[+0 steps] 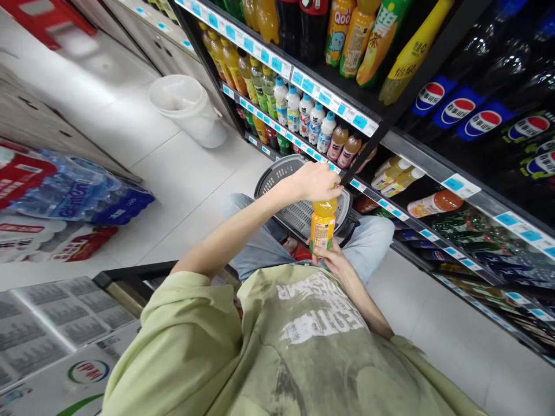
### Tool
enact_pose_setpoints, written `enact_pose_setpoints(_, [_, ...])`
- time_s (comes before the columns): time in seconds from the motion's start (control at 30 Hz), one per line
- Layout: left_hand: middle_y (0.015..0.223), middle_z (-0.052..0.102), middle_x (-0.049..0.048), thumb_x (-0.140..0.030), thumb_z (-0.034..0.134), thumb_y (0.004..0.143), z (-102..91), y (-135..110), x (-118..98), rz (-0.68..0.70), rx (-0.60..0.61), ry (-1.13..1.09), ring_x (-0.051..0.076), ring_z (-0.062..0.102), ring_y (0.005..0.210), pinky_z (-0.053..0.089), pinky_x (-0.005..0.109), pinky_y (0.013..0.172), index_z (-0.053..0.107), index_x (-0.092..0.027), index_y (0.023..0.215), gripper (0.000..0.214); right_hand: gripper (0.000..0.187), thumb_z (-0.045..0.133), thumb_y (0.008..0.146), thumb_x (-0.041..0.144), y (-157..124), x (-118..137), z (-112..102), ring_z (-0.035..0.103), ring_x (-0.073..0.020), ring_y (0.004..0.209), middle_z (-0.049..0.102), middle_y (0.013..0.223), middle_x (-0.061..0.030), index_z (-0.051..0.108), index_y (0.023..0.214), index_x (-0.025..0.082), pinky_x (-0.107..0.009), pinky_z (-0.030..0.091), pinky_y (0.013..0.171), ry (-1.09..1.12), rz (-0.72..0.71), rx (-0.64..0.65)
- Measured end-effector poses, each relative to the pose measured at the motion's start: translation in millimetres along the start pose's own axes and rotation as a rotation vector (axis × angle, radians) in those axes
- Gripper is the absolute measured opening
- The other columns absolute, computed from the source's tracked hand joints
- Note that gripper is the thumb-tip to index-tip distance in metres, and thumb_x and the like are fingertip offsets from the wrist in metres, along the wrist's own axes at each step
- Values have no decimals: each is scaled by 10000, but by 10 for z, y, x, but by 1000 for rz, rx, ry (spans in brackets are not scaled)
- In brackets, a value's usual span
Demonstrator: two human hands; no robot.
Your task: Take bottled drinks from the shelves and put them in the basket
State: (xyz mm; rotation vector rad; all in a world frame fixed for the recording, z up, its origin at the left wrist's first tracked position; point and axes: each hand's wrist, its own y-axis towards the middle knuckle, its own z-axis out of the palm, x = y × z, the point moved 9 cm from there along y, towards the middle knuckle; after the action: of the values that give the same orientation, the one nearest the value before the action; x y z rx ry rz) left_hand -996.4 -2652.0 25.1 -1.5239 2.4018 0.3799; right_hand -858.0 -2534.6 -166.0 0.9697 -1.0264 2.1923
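Standing upright between both hands, the orange drink bottle (323, 226) is held in front of the person's chest, above the knees and level with the lower shelf rows. Its yellow label faces the camera.

Left hand (316, 182): closed over the top of the bottle, fingers curled down around the neck. The cap is hidden beneath the palm.

Right hand (333, 259): wrapped around the base of the bottle from below and behind, fingers pressed against the lower edge of the label.

Directly behind the bottle lies a grey slotted basket (277, 179), tilted, between the person's knees and the foot of the shelf unit (329, 105). The shelf unit runs along the right side and carries rows of bottled drinks behind blue price tags; dark cola bottles (459, 110) fill its upper right section.

A white bucket (186, 107) stands on the tiled floor (165, 173), well apart from the hands. Shrink-wrapped water packs (82, 196) are stacked at the left, with printed cartons (47, 329) nearer the camera.
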Motion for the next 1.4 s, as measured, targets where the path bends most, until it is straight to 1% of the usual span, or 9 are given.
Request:
enact_pose_setpoints(0.13, [662, 694, 77, -444, 468, 995, 20, -17, -65, 149, 20, -111, 199, 600, 609, 417, 338, 642, 804, -171, 855, 455, 611, 869, 687, 462, -89, -95, 173, 282, -17, 400, 733, 897, 19, 622, 1202, 244, -200, 194, 347, 235, 53, 266])
enact_pose_setpoints(0.23, [608, 654, 52, -400, 478, 988, -36, -39, -154, 229, -25, -210, 163, 528, 545, 378, 332, 605, 761, -177, 765, 424, 635, 837, 693, 540, -155, -101, 277, 268, -28, 398, 702, 887, 33, 596, 1207, 253, -214, 207, 334, 375, 37, 442])
enact_pose_setpoints(0.43, [600, 638, 56, -321, 535, 873, -149, -55, -253, 174, -154, -220, 170, 516, 546, 374, 347, 615, 744, -178, 720, 296, 617, 913, 738, 374, -80, -196, -39, 460, -86, 515, 712, 893, 31, 571, 1245, 294, -208, 338, 431, 304, 44, 76])
enact_pose_setpoints(0.53, [601, 638, 80, -332, 528, 874, -173, -44, -175, 95, -201, -170, 193, 527, 552, 385, 361, 621, 752, -163, 736, 313, 588, 907, 777, 351, -60, -121, -131, 444, -81, 503, 743, 959, 24, 559, 1250, 318, -211, 354, 449, 301, -16, -22])
enact_pose_setpoints(0.67, [606, 640, 72, -325, 498, 910, -182, -35, -121, 138, -239, -193, 174, 515, 545, 388, 344, 617, 729, -163, 718, 341, 512, 857, 816, 542, -64, -108, -130, 267, -34, 424, 750, 994, -7, 583, 1153, 270, -213, 292, 402, 352, 17, 11])
enact_pose_setpoints(0.83, [591, 613, 33, -291, 511, 915, -207, -83, -221, 244, -278, -316, 150, 493, 532, 368, 328, 597, 681, -183, 701, 293, 638, 624, 873, 837, -125, -172, -183, 145, -35, 371, 560, 630, 82, 598, 1059, 228, -194, 195, 374, 444, 149, 53])
enact_pose_setpoints(1.13, [657, 676, 36, -260, 568, 847, -106, -114, -378, 203, -242, -418, 139, 528, 568, 415, 307, 635, 691, -179, 720, 195, 606, 580, 826, 844, -146, -344, -350, 288, -89, 423, 582, 577, 26, 604, 870, 240, -249, 268, 405, 145, 211, 145])
enact_pose_setpoints(1.27, [654, 680, 42, -265, 586, 840, 9, -180, -323, 143, -209, -377, 152, 557, 564, 417, 306, 627, 714, -173, 756, 178, 559, 618, 873, 780, -79, -80, -732, 472, -153, 513, 701, 745, -26, 678, 985, 236, -314, 443, 475, -146, 125, -70])
enact_pose_setpoints(1.4, [691, 712, 94, -315, 564, 903, 351, -231, -170, -1, -109, -218, 224, 646, 612, 420, 328, 623, 766, -147, 912, 262, 454, 740, 857, 626, -124, 593, -1531, 685, -243, 825, 787, 978, -87, 717, 1075, 229, -352, 560, 702, -671, -103, -385])
